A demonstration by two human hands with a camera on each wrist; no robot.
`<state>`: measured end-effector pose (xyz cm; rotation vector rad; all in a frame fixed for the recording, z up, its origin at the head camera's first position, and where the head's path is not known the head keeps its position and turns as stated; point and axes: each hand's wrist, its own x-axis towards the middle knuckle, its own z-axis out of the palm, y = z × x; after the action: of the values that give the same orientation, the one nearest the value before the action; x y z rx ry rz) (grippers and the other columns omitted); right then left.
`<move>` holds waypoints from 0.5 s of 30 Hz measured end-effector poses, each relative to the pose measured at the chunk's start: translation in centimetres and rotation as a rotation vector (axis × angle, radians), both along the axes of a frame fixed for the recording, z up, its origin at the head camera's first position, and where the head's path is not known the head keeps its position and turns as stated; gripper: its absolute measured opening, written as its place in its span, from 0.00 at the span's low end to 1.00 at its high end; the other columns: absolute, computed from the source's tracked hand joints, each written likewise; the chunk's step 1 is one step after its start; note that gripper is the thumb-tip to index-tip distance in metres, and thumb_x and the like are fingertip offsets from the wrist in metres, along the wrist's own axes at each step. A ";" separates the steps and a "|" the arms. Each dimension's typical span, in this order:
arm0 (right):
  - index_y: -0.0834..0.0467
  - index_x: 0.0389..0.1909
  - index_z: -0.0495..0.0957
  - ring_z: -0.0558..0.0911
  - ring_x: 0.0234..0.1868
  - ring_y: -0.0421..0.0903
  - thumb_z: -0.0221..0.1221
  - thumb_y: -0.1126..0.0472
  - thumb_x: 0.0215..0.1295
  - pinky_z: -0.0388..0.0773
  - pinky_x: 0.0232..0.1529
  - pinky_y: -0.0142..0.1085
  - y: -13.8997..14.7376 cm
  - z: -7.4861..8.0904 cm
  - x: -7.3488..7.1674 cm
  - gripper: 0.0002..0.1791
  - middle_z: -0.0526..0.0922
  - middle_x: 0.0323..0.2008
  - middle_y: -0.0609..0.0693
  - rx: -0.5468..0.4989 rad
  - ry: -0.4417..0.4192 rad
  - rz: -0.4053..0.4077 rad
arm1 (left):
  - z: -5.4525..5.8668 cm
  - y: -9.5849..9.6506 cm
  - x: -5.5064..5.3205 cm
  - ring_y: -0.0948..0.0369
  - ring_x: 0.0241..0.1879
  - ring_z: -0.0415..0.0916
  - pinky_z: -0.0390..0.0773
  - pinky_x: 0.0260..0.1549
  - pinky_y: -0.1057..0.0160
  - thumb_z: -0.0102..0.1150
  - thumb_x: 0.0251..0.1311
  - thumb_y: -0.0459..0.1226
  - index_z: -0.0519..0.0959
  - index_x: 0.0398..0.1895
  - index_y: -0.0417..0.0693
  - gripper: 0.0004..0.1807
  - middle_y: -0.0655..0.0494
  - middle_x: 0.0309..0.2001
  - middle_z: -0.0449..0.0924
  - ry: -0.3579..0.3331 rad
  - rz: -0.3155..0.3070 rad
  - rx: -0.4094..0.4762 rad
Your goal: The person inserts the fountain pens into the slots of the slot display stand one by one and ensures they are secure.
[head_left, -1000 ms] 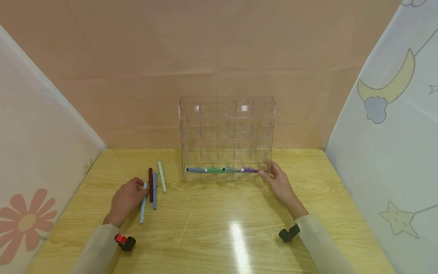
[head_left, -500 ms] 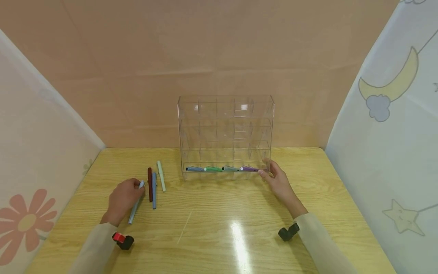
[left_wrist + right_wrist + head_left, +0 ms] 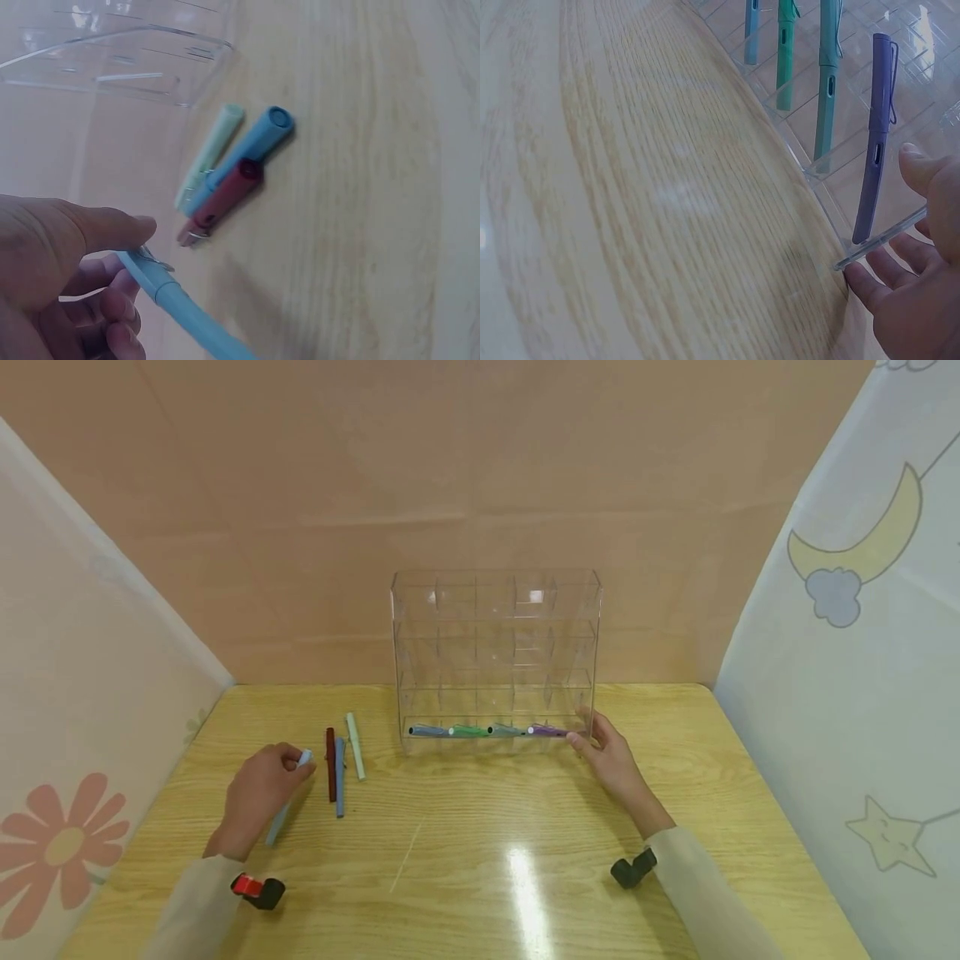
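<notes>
My left hand (image 3: pixel 258 789) pinches a light blue pen (image 3: pixel 191 319) by its clip end, thumb against fingers. The pen slants down toward the table, its far end lower and nearer me. My right hand (image 3: pixel 615 768) grips the lower right side of a clear acrylic rack (image 3: pixel 597 652), thumb on the inner face and fingers outside. Along the rack's bottom row lie several pens: blue (image 3: pixel 429 731), green (image 3: pixel 468 732), teal (image 3: pixel 827 97) and purple (image 3: pixel 874 142). The purple one is closest to the right thumb.
Right of the left hand, three loose pens lie side by side on the wooden table (image 3: pixel 465 860): dark red (image 3: pixel 331 764), blue (image 3: pixel 340 777) and pale green (image 3: pixel 356 746). A peach cloth (image 3: pixel 300 527) stands behind the rack, with patterned cloths at both sides.
My left hand has drawn the light blue pen left, away from the loose pens, and its lower end has swung left. The right hand stays on the rack.
</notes>
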<state>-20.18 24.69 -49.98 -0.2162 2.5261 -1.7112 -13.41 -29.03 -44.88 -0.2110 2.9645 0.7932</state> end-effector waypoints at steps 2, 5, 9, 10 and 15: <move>0.56 0.85 0.55 0.62 0.83 0.67 0.58 0.46 0.81 0.63 0.79 0.63 0.0 -0.1 0.0 0.40 0.58 0.84 0.63 0.004 -0.002 -0.004 | 0.3 0.1 0.1 0.57 0.29 0.77 0.74 0.24 0.61 0.64 0.73 0.47 0.81 0.52 0.33 0.23 0.41 0.42 0.85 0.029 -0.007 -0.001; 0.56 0.85 0.55 0.62 0.83 0.67 0.58 0.46 0.81 0.63 0.79 0.63 0.0 -0.1 0.0 0.41 0.58 0.84 0.63 0.008 -0.005 -0.009 | 0.8 0.0 0.3 0.58 0.27 0.75 0.73 0.23 0.60 0.64 0.73 0.49 0.81 0.49 0.35 0.22 0.43 0.39 0.85 0.069 -0.015 0.000; 0.57 0.84 0.55 0.61 0.83 0.67 0.58 0.46 0.81 0.63 0.79 0.63 -0.1 0.0 0.1 0.40 0.57 0.84 0.63 0.006 -0.003 -0.012 | 1.4 -0.2 0.6 0.59 0.25 0.73 0.70 0.21 0.60 0.64 0.74 0.51 0.80 0.48 0.36 0.23 0.44 0.38 0.84 0.109 -0.007 -0.013; 0.57 0.84 0.55 0.61 0.83 0.67 0.59 0.47 0.81 0.63 0.79 0.63 -0.1 0.1 0.2 0.40 0.57 0.84 0.63 0.003 -0.003 -0.011 | 1.5 -0.2 0.7 0.59 0.25 0.72 0.70 0.20 0.60 0.63 0.74 0.51 0.80 0.48 0.37 0.23 0.44 0.38 0.84 0.116 -0.002 -0.016; 0.56 0.85 0.54 0.60 0.83 0.68 0.59 0.49 0.81 0.62 0.79 0.64 -0.1 0.2 0.2 0.40 0.57 0.84 0.63 -0.016 -0.006 -0.006 | 2.0 -0.6 1.2 0.59 0.23 0.69 0.66 0.18 0.62 0.63 0.74 0.52 0.79 0.48 0.38 0.23 0.44 0.40 0.83 0.141 0.022 -0.013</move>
<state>-19.96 24.60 -49.76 -0.2049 2.5117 -1.7324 -12.19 -29.64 -42.87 -0.1965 3.1048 0.8249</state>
